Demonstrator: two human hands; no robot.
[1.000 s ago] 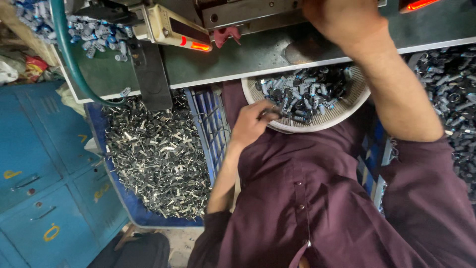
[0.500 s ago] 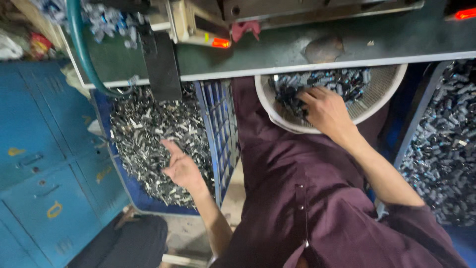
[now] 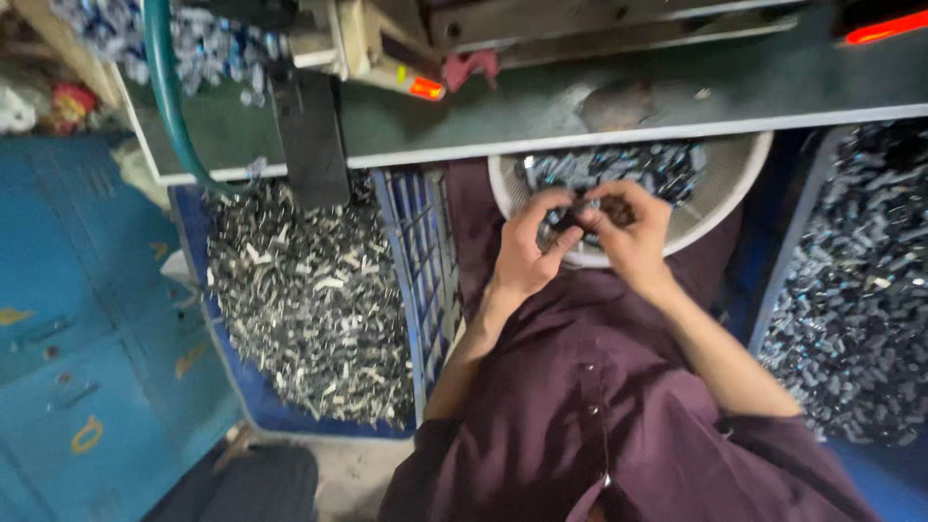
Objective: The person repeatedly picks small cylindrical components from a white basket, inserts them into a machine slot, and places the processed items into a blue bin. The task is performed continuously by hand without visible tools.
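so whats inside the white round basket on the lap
The white basket holds small dark metal parts. Both hands, left hand and right hand, cover its near side, and the bench edge hides the far part.

Yellow painted markings [image 3: 87,434] on the blue cabinet [image 3: 68,319] at left, too blurred to tell shape
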